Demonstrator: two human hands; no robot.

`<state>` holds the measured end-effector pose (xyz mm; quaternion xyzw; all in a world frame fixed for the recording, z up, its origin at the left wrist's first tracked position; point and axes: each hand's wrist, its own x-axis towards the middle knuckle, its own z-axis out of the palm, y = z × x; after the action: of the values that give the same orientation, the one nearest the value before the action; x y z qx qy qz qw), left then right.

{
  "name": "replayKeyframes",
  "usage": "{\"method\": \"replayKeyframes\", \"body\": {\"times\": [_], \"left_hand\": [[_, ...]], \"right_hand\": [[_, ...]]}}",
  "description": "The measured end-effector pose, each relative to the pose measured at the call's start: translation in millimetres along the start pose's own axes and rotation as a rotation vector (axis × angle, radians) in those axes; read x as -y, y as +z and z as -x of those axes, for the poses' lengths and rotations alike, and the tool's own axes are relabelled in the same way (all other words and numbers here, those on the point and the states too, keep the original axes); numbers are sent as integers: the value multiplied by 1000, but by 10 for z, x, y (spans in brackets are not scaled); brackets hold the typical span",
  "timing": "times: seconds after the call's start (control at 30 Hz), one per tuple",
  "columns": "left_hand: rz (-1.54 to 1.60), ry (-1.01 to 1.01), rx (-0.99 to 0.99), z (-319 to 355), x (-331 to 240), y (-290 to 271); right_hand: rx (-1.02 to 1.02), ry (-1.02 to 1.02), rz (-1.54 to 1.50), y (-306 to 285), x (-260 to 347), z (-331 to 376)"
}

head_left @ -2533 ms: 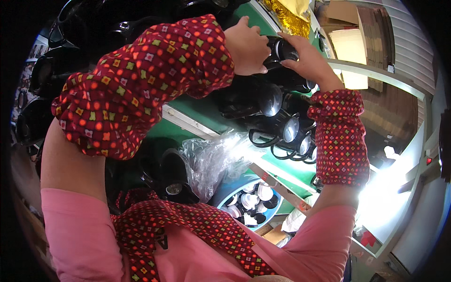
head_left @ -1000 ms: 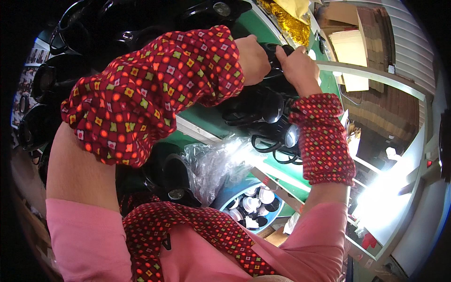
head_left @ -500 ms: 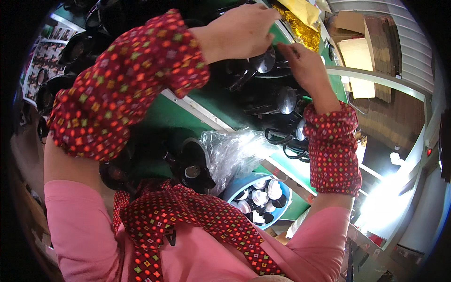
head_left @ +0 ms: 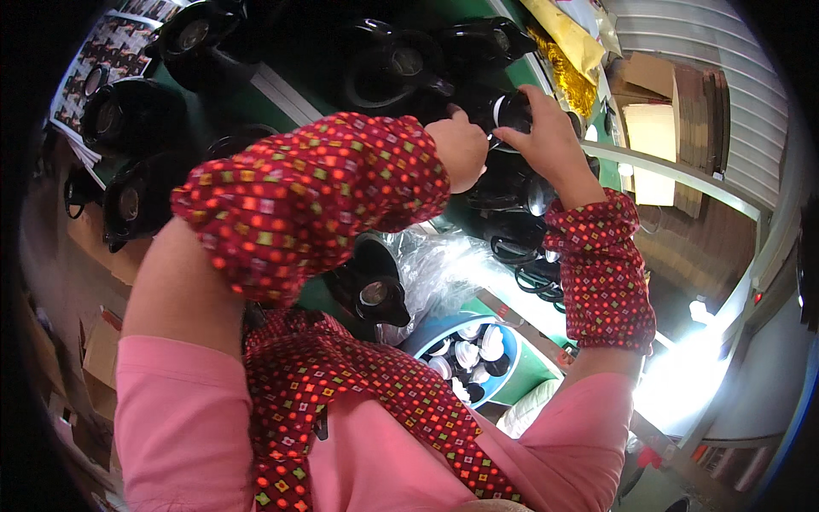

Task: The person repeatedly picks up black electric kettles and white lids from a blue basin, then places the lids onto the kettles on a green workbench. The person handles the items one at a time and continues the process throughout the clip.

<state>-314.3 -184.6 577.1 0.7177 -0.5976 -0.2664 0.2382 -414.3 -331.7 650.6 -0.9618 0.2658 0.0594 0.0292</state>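
Note:
My left hand (head_left: pixel 459 147) and my right hand (head_left: pixel 543 135) meet over a green bench (head_left: pixel 256 96), both closed on a small round black part (head_left: pixel 509 109) with a shiny rim. Both forearms wear red patterned sleeve covers. Several black kettle bodies (head_left: pixel 401 64) stand just beyond the hands. More black parts (head_left: pixel 512 183) lie right under my right wrist.
More black kettle bodies (head_left: pixel 136 196) line the bench's left side. A clear plastic bag (head_left: pixel 444 269) lies below my arms beside another black body (head_left: pixel 375 294). A blue tub (head_left: pixel 508 363) holds several black and white caps. Gold foil bags (head_left: pixel 567 60) and cardboard boxes (head_left: pixel 653 128) sit beyond.
Both hands came back together on the small black part, lower in view than half a second ago. My left arm dropped toward the middle of the view.

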Motion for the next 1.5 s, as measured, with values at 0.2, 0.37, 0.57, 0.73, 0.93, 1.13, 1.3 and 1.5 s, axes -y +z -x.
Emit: {"method": "replayKeyframes", "body": {"times": [0.2,0.37,0.57,0.73,0.93,1.13,1.3,1.5], "left_hand": [[94,-61,-59,-193,72,416],[70,-16,-62,-205,90,466],[72,16,-87,-201,116,473],[71,50,-31,-235,128,470],[99,7,-67,-230,110,495],[88,40,-58,-266,141,541],[66,13,-55,-279,141,530],[160,80,8,-372,175,660]], "right_hand": [[101,-372,69,-87,-87,44],[173,-62,46,-160,-91,-21],[33,-237,268,-75,-150,37],[327,243,361,-230,101,-111],[92,-326,279,-60,-260,106],[181,39,425,90,-124,-12],[55,-454,367,67,-358,-41],[-222,-119,490,558,-327,78]]}}
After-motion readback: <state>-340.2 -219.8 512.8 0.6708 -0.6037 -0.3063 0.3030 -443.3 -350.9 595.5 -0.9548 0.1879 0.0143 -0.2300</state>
